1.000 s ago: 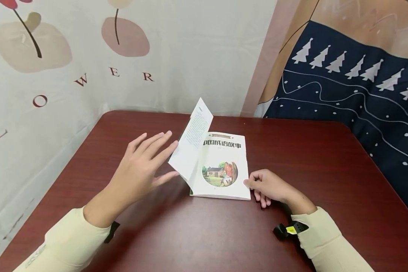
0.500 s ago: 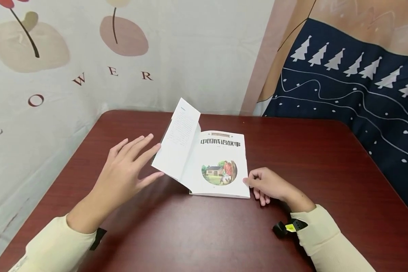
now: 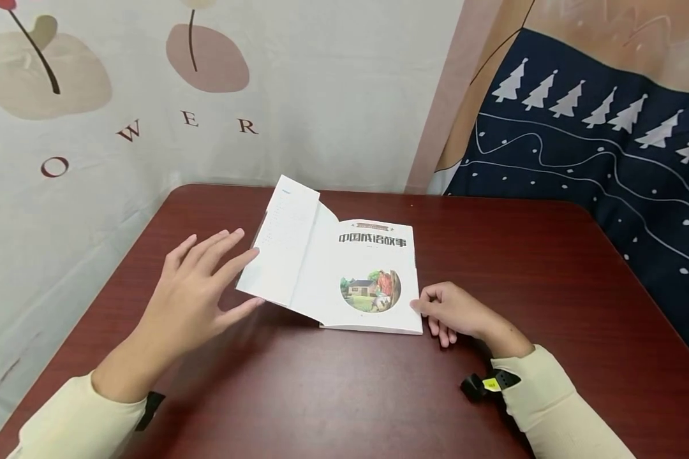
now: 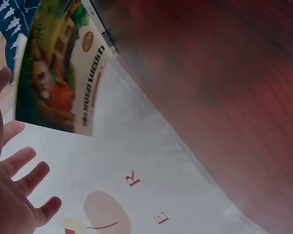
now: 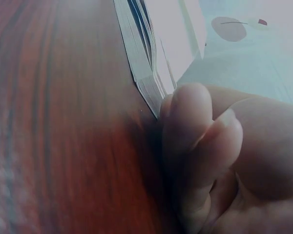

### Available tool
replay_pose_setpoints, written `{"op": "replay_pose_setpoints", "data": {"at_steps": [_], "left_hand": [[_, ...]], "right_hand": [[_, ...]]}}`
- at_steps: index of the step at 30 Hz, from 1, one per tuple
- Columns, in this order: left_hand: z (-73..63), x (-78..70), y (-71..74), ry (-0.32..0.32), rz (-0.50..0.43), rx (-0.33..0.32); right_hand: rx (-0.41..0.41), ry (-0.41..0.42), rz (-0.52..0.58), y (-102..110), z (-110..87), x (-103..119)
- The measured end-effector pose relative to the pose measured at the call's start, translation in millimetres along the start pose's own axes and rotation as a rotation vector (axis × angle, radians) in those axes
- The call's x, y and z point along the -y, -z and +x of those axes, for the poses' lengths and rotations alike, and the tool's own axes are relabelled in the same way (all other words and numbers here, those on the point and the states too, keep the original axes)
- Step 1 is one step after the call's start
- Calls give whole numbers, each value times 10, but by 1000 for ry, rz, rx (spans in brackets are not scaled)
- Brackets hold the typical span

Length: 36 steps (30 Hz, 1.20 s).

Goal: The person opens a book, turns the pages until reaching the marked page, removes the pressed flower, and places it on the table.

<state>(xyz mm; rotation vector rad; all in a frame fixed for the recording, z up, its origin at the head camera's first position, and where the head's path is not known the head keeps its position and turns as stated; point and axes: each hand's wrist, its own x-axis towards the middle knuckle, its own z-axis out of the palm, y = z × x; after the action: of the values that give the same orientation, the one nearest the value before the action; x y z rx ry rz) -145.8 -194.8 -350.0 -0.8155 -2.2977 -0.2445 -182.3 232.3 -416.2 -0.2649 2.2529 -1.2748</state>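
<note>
A paperback book (image 3: 373, 268) lies on the table, its title page with Chinese characters and a round picture facing up. Its front cover (image 3: 281, 245), with a white folded flap inside, slants up to the left. My left hand (image 3: 189, 287) is spread with straight fingers against the cover's outer left edge. In the left wrist view the colourful outside of the cover (image 4: 58, 73) shows beside the fingers. At the book's lower right edge, my right hand (image 3: 456, 312) has its thumb on the page and its fingers curled, pinching the edge; the right wrist view shows the page block (image 5: 146, 73) at the fingertips.
The dark red wooden table (image 3: 350, 395) carries the book. Behind it hangs a pale curtain (image 3: 333, 95) with printed letters, and a navy cloth (image 3: 580, 146) with white trees hangs at the right. A black strap (image 3: 488, 384) is on the right wrist.
The front cover has swung left and lower, opening wider and showing more of the title page. My left hand has moved left with it. The right hand stays at the book's edge.
</note>
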Motion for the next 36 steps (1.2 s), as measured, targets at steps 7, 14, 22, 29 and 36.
{"op": "replay_pose_setpoints", "data": {"at_steps": [7, 14, 22, 29, 36], "left_hand": [[126, -142, -99, -61, -8, -25], [258, -306, -293, -75, -12, 75], [423, -554, -484, -38, -37, 291], [564, -778, -661, -50, -65, 386], [620, -899, -741, -28, -109, 495]], "right_hand": [[-7, -8, -3, -11, 5, -17], [-6, -21, 4, -14, -4, -12], [-5, -11, -2, -7, -1, -13], [3, 0, 6, 1, -8, -16], [13, -7, -4, -2, 1, 8]]}}
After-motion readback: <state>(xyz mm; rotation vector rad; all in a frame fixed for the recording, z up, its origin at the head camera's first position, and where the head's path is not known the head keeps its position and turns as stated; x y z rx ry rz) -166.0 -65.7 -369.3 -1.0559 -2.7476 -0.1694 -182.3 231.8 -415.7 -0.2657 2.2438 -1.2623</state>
